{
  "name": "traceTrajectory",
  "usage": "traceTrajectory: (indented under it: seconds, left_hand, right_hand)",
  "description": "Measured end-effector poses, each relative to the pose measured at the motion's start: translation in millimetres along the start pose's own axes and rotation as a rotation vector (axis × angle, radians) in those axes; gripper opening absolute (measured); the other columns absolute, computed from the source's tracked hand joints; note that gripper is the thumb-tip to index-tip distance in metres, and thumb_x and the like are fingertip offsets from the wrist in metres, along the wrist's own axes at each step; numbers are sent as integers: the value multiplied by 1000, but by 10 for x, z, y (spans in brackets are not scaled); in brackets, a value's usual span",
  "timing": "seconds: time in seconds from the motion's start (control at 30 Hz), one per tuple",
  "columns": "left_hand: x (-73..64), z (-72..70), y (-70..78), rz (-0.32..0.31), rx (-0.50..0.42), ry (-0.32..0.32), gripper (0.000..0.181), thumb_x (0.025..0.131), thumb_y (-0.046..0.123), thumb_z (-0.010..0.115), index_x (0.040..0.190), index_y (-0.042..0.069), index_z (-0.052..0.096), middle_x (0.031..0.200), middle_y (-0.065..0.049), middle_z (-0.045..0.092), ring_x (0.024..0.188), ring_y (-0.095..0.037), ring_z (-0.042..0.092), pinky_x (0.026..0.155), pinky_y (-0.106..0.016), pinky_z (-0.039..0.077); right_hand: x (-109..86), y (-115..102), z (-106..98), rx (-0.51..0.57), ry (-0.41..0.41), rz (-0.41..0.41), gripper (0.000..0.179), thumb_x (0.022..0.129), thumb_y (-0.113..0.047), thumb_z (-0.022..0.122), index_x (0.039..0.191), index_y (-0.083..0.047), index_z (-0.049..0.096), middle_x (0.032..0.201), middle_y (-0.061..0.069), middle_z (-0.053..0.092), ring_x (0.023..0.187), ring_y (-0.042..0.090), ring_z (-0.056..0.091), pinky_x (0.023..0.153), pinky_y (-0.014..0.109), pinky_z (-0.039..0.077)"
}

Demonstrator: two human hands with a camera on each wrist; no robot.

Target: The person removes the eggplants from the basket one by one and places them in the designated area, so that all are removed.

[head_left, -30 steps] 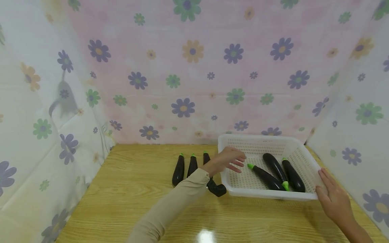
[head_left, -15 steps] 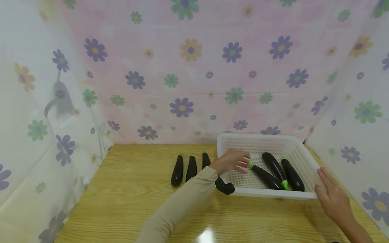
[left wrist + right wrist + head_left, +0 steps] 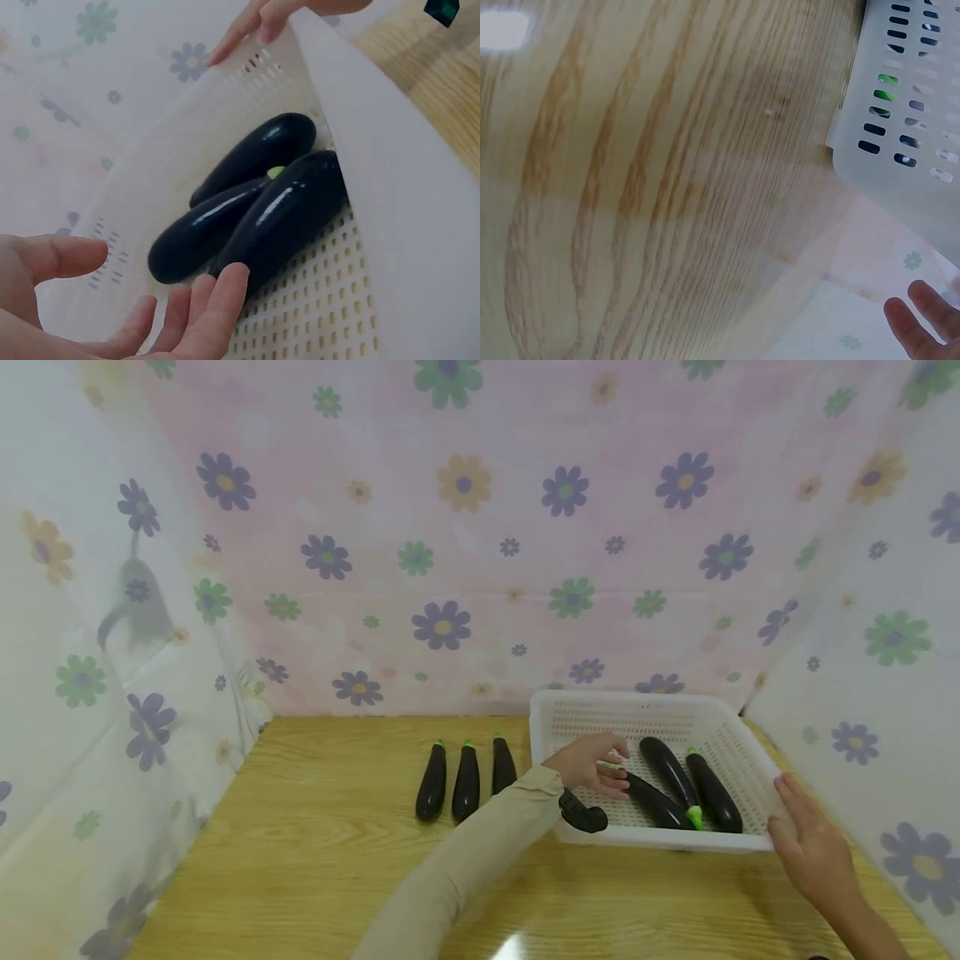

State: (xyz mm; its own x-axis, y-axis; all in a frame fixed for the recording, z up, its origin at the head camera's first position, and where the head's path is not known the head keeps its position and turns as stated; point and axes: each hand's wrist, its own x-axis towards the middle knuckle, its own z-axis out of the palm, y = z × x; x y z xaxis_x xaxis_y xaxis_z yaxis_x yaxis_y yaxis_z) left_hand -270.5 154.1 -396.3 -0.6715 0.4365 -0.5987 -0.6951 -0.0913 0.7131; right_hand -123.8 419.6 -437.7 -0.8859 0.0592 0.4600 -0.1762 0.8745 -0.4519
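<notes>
My left hand (image 3: 592, 764) reaches over the left side of a white plastic basket (image 3: 645, 838). Its fingers are loosely bent, and thumb and fingertips stand apart. Right by the fingers is the stem end of the nearest eggplant (image 3: 660, 803); in the left wrist view, the fingertips (image 3: 232, 281) overlap that dark eggplant (image 3: 289, 217), and contact cannot be told. Two more eggplants, one in the middle (image 3: 670, 772) and one at the right (image 3: 715, 793), lie in the basket. My right hand (image 3: 817, 847) holds the basket's right rim near the front corner.
Three eggplants (image 3: 431, 783) (image 3: 466, 783) (image 3: 503, 764) lie side by side on the wooden table (image 3: 322, 835), left of the basket. Flowered cloth (image 3: 450, 568) hangs behind and at both sides. A black device (image 3: 583, 814) sits at the left wrist.
My left hand has moved rightward and deeper into the basket, up to the stem end of the nearest eggplant. My right hand stays at the rim. The head view has shifted slightly.
</notes>
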Motion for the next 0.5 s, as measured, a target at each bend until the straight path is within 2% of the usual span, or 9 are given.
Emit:
traceTrajectory:
  seconds: [0.13, 0.2, 0.27, 0.37, 0.5]
  left_hand:
    - [88, -6, -81, -44, 27, 94, 48, 70, 9, 65, 113, -7, 49, 93, -26, 49, 83, -42, 51, 68, -55, 46]
    - [105, 1, -103, -52, 51, 117, 50, 70, 9, 65, 114, -8, 48, 93, -27, 48, 84, -42, 50, 68, -55, 46]
    - [113, 24, -118, -68, 55, 120, 51, 71, 10, 65, 114, -10, 46, 93, -28, 48, 85, -43, 50, 70, -55, 45]
    - [103, 88, -126, -99, 41, 83, 54, 72, 10, 65, 117, -12, 42, 96, -31, 47, 89, -45, 50, 75, -55, 44]
    - [99, 173, -165, -96, -6, 50, 59, 71, 6, 64, 121, -9, 38, 100, -35, 43, 89, -50, 47, 74, -57, 43]
  right_hand:
    - [-10, -24, 31, -4, 6, -4, 52, 89, -9, 40, 138, -5, 25, 144, 5, 19, 129, 34, 16, 99, 56, 12]
    - [-10, -23, 43, -17, 17, -10, 52, 88, -9, 40, 138, -5, 26, 144, 4, 19, 130, 26, 15, 102, 51, 12]
    - [-10, -23, 46, -26, 27, -20, 52, 88, -9, 41, 138, -4, 27, 144, 3, 20, 130, 23, 15, 104, 46, 11]
    - [-10, -24, 43, -40, 36, -21, 52, 87, -9, 42, 137, -4, 28, 144, 1, 19, 130, 20, 15, 105, 42, 9]
    - [-9, -37, 41, -32, 24, -12, 52, 88, -10, 42, 138, -5, 27, 144, 0, 18, 130, 25, 15, 104, 47, 10]
